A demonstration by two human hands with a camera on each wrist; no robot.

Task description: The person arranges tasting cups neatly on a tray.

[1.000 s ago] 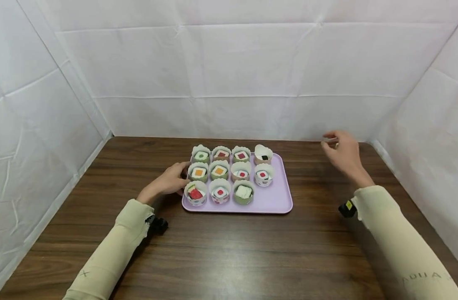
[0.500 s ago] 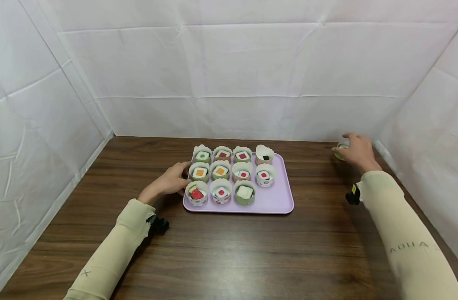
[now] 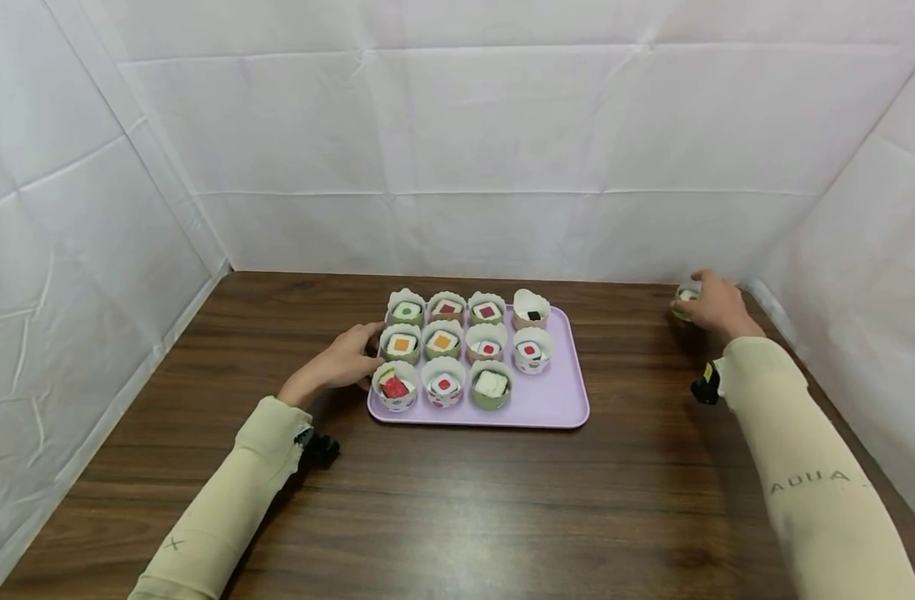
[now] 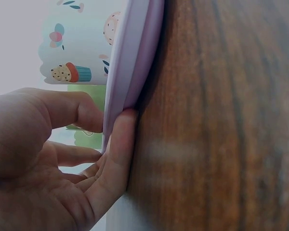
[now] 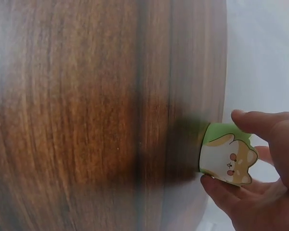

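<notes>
A lilac tray (image 3: 551, 404) carries rows of paper baking cups with small toy-like sweets in them, such as a white piece with an orange square (image 3: 402, 344) and a red piece (image 3: 394, 387). At the tray's left edge my left hand (image 3: 341, 358) pinches the rim, one finger under it in the left wrist view. Near the table's far right corner my right hand (image 3: 716, 307) grips a green paper baking cup (image 5: 231, 156) printed with a cartoon animal. Thumb and fingers lie on opposite sides of this cup. Something white shows inside it in the head view.
The dark wooden table (image 3: 457, 508) ends at a white sheet wall (image 3: 495, 225) behind the tray. More white sheeting stands at the left (image 3: 90, 275) and right (image 3: 862, 275), close beyond the right hand.
My right hand has moved right and down to the green cup, and its fingers now hold it. My left hand stays at the tray's edge.
</notes>
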